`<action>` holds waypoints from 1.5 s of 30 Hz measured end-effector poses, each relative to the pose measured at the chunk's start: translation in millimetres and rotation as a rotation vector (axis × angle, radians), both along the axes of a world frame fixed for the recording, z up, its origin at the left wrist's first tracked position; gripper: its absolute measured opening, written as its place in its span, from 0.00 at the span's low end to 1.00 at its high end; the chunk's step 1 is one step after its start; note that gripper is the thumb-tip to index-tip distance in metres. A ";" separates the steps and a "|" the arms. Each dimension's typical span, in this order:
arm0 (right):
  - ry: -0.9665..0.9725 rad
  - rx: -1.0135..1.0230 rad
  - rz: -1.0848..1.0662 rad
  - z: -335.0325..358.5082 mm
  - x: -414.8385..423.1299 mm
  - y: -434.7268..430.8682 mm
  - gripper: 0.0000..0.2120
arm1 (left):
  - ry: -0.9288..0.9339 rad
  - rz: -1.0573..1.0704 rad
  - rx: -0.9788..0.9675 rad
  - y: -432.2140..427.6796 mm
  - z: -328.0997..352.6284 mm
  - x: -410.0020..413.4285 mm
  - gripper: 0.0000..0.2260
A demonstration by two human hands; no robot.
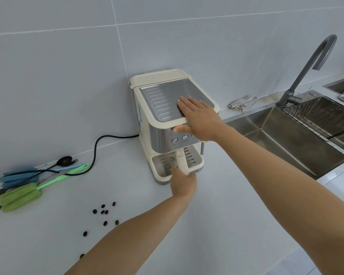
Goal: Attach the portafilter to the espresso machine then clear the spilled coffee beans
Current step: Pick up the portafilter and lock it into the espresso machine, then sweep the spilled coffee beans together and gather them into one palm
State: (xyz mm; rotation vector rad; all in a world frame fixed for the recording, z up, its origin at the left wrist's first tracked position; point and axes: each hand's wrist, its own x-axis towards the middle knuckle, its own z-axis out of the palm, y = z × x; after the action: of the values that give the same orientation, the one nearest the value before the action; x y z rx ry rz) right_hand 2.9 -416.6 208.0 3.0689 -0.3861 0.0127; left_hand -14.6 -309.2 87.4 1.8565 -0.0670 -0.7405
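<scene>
Grey counter (pixel 216 215): locking portafilter (pixel 182 162) into espresso machine (pixel 157 124), left hand (pixel 184 182) gripping handle, right hand (pixel 199 118) flat, open, bracing top. Next: gather coffee beans (pixel 103 212) near left.

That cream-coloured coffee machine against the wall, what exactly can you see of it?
The espresso machine is a boxy cream body with a shiny metal front bearing round buttons. Its top is a slotted metal plate, and a slotted drip tray sits at the bottom. It stands upright on the pale counter against the tiled wall, a black cord trailing off to its left. The right hand rests flat on its top; the left hand grips the cream portafilter handle sticking out in front.
</scene>
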 end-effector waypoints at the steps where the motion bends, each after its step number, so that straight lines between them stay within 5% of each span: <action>1: -0.002 0.002 0.000 -0.5 -0.2 -0.2 0.39 | -0.011 0.000 0.005 -0.5 -1.0 0.0 0.14; 11: -0.026 0.007 -0.016 3.8 -10.2 12.9 0.36 | -0.135 -0.280 0.208 10.8 9.2 8.9 0.21; 14: -0.093 0.045 -0.024 20.2 -3.7 37.0 0.48 | -0.299 -0.388 0.278 38.8 26.2 25.8 0.24; 19: -0.134 0.052 -0.049 20.8 11.1 58.7 0.32 | -0.555 -0.549 0.588 84.9 43.0 57.0 0.28; 21: -0.164 0.034 0.051 34.3 40.1 107.3 0.32 | -0.617 -0.384 0.629 150.7 62.3 80.9 0.30; 30: -0.066 0.132 -0.126 4.5 22.6 125.6 0.31 | -1.021 -0.328 0.860 199.6 72.6 112.0 0.29; 38: -0.116 0.165 0.049 18.2 40.1 193.5 0.33 | -1.137 -0.165 0.913 262.3 110.7 134.2 0.31; 45: -0.225 0.125 0.199 43.4 68.5 246.9 0.36 | -1.189 0.004 0.922 332.9 128.6 146.2 0.47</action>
State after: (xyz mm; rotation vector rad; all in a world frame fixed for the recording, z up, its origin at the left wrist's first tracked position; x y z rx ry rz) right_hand 71.4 -169.6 251.5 3.2246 -0.0905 0.3573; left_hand 131.6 23.7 215.9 2.9338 -0.5480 0.5576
